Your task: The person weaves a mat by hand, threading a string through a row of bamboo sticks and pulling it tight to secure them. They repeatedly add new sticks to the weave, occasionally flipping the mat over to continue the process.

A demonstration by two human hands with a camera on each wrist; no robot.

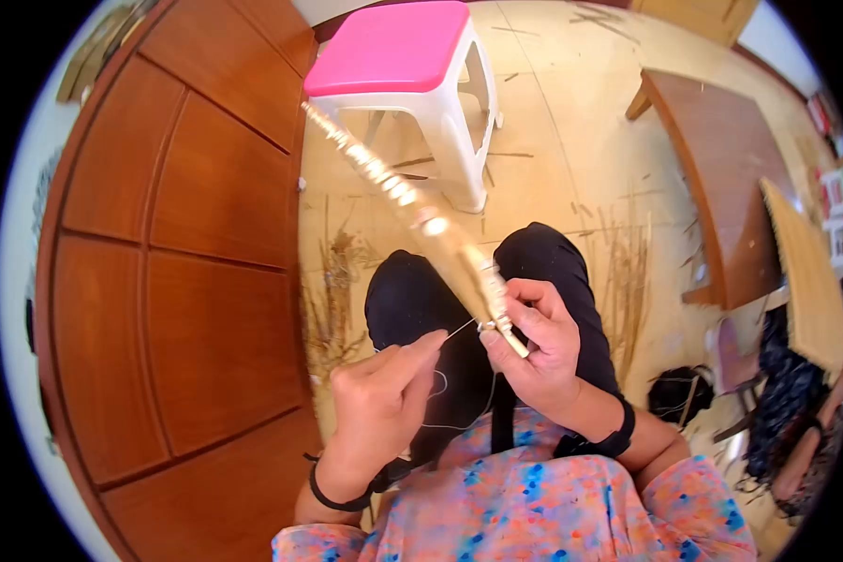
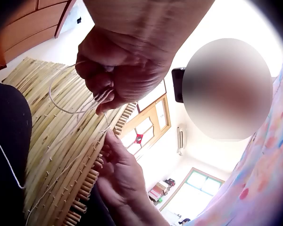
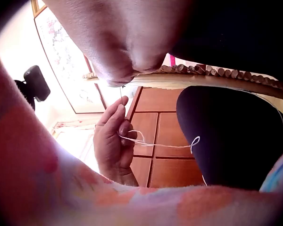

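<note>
A panel of thin straw-coloured stalks (image 1: 459, 267) (image 2: 56, 127) slants over the lap, seen nearly edge-on in the head view. Its near end is pinched by the right hand (image 1: 543, 347) (image 2: 122, 181), thumb on the edge by the cut stalk ends. The left hand (image 1: 384, 398) (image 2: 125, 66) (image 3: 114, 141) is a little to the left, its fingers curled round a thin white string (image 2: 61, 110) (image 3: 165, 146). A short taut length runs from its fingertips to the panel's edge; a loose loop hangs below. Stitches of string cross the stalks in the left wrist view.
A white stool with a pink seat (image 1: 389, 47) stands ahead, with a brown wooden cabinet (image 1: 215, 178) along the left. A low wooden table (image 1: 721, 178) is at the right, a woven board (image 1: 806, 281) leaning near it. Loose stalks (image 1: 623, 281) lie on the floor.
</note>
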